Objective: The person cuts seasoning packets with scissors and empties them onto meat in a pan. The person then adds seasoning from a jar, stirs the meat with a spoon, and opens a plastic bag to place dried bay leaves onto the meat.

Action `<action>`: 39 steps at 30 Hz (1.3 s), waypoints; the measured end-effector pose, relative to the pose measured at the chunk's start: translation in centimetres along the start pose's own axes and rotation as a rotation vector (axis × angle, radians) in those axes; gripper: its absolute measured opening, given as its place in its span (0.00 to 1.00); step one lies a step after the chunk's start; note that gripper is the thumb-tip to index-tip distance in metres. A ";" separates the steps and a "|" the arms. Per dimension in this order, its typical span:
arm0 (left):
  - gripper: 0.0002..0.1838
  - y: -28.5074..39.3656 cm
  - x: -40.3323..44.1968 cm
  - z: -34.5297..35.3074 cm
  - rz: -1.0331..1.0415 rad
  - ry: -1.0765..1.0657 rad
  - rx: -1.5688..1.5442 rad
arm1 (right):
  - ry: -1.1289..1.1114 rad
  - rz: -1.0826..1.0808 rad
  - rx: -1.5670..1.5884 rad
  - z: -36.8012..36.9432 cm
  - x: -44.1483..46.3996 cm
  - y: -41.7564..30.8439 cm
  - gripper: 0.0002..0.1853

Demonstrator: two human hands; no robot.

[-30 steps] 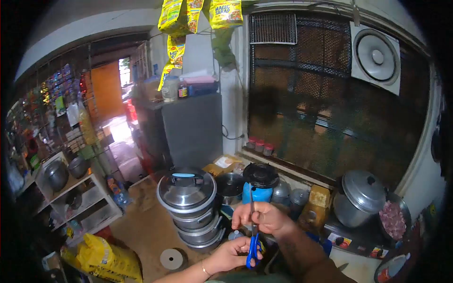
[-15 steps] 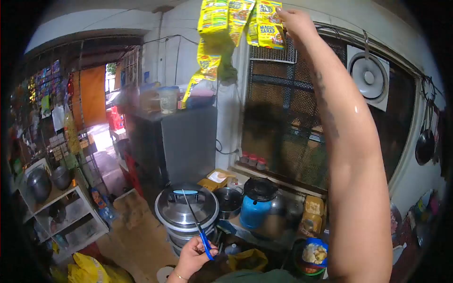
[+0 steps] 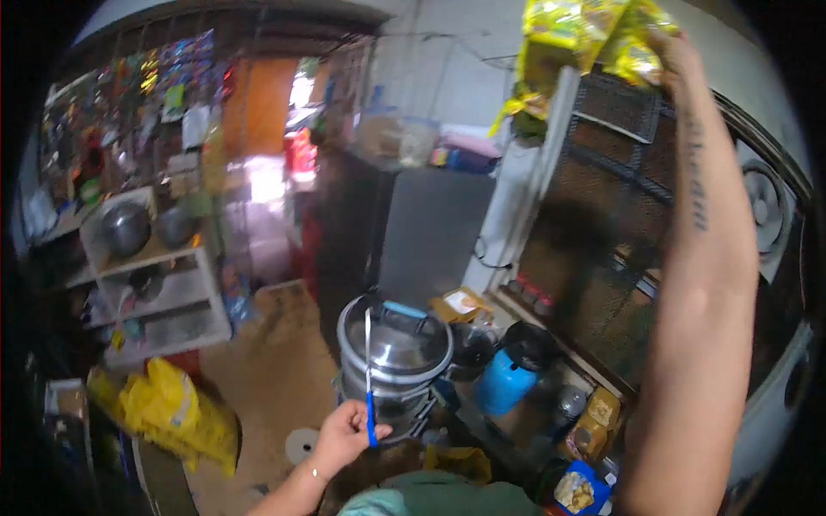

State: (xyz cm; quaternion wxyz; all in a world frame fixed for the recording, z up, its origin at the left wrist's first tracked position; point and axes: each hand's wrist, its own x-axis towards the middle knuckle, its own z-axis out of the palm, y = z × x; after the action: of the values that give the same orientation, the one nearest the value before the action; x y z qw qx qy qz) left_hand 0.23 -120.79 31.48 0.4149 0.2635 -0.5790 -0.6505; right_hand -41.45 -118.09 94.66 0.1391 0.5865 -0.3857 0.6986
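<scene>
My right hand (image 3: pixel 680 60) is raised at the top right, its fingers closed on a strip of yellow seasoning sachets (image 3: pixel 589 30). The sachets hang in rows beside the window frame and are blurred by motion. Low in the middle, my left hand (image 3: pixel 342 433) grips blue-handled scissors (image 3: pixel 372 417). Their blades look closed and point up, in front of a large lidded metal pot (image 3: pixel 396 344). The pot's lid has a light-blue handle.
Right of the pot stand a blue container (image 3: pixel 506 383) and a dark pan (image 3: pixel 471 344). Behind it is a dark grey cabinet (image 3: pixel 434 232). A yellow plastic bag (image 3: pixel 176 408) lies on the floor at left, near a white shelf (image 3: pixel 211 292) with metal pots.
The view has turned left, so the room has shifted right in the picture. Both hands keep their hold on the sachets and the scissors. The yellow bag shows more fully.
</scene>
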 end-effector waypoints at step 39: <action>0.22 28.5 14.2 12.6 0.793 -0.226 1.346 | -0.294 0.755 0.607 0.1 -29.9 6.3 0.12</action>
State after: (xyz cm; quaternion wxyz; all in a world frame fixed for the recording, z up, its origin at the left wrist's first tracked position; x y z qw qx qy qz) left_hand -10.76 -125.67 63.57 0.3060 0.1642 -0.9377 0.0134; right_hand -37.27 -114.62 64.61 -0.3559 0.5120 -0.3658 0.6909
